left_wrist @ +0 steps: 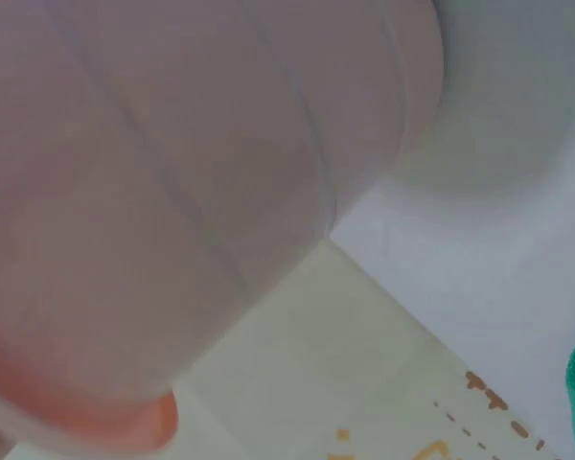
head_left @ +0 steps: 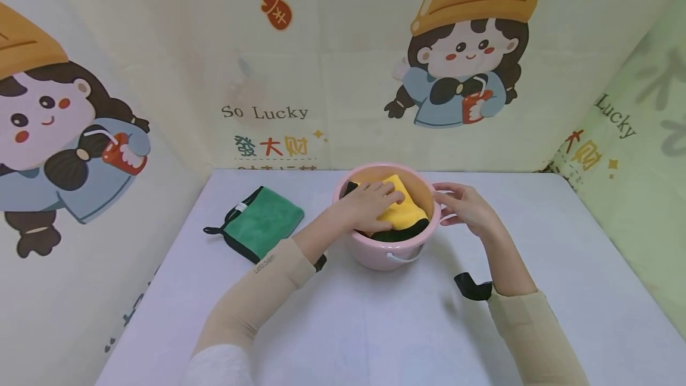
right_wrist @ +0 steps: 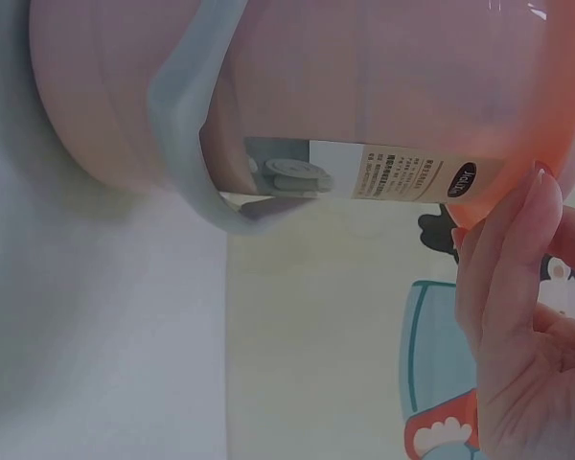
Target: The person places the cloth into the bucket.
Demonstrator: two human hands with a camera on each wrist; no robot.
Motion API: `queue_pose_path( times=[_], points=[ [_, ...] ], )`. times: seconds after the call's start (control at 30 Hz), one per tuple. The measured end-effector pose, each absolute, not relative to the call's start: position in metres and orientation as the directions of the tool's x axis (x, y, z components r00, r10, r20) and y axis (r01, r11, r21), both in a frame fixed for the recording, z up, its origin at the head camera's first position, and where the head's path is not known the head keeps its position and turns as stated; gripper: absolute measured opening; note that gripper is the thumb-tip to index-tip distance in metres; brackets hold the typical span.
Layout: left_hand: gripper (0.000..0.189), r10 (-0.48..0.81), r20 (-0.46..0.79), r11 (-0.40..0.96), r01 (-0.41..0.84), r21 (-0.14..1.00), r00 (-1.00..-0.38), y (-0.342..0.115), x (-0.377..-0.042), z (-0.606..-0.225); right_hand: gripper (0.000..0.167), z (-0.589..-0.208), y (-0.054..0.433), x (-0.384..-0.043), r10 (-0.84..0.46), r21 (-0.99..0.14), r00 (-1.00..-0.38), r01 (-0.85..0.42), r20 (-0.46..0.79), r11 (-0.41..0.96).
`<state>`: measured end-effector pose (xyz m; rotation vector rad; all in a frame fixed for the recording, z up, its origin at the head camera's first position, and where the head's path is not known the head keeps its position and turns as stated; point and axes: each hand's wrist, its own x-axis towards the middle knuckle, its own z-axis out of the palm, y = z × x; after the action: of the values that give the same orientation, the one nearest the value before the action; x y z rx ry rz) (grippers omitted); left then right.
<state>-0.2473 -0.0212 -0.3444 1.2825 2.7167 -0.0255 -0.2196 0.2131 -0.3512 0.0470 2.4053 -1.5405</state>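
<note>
A pink bucket (head_left: 382, 255) stands upright on the table, its inside orange. In it lies a yellow cloth (head_left: 404, 210) with a black edge; more dark-edged cloth shows beneath and to the left. My left hand (head_left: 370, 204) reaches into the bucket from the left and rests on the yellow cloth, fingers spread and slightly bent. My right hand (head_left: 465, 207) touches the outside of the bucket's right rim with its fingertips. In the right wrist view, extended fingers (right_wrist: 503, 254) meet the rim. The left wrist view shows the bucket's side (left_wrist: 172, 192), with the left hand hidden.
A folded green cloth (head_left: 268, 219) with black trim and a loop lies left of the bucket. The bucket's pale handle (head_left: 404, 258) hangs down in front. A printed curtain (head_left: 348, 88) stands behind the white table (head_left: 364, 326).
</note>
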Motion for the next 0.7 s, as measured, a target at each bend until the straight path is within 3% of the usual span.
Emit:
queue_pose_path(
  times=[0.13,0.33,0.47,0.7],
  points=[
    [0.045,0.732,0.084,0.673,0.737,0.061,-0.676,-0.043,-0.247,-0.331,0.060,-0.351,0.213,-0.219,-0.119,-0.884,-0.960,0.180,-0.253,0.431],
    [0.046,0.529,0.346,0.811,0.582,0.064,-0.775,-0.094,-0.251,-0.341,0.060,-0.351,0.211,-0.220,-0.120,-0.886,-0.962,0.173,-0.246,0.431],
    [0.050,0.377,0.376,0.883,0.451,0.131,-0.847,-0.132,-0.256,-0.362,0.059,-0.352,0.212,-0.220,-0.121,-0.887,-0.962,0.172,-0.244,0.428],
    [0.060,0.225,0.254,0.949,0.271,0.163,-0.941,-0.184,-0.258,-0.396,0.058,-0.352,0.213,-0.220,-0.119,-0.888,-0.961,0.178,-0.249,0.423]
  ],
)
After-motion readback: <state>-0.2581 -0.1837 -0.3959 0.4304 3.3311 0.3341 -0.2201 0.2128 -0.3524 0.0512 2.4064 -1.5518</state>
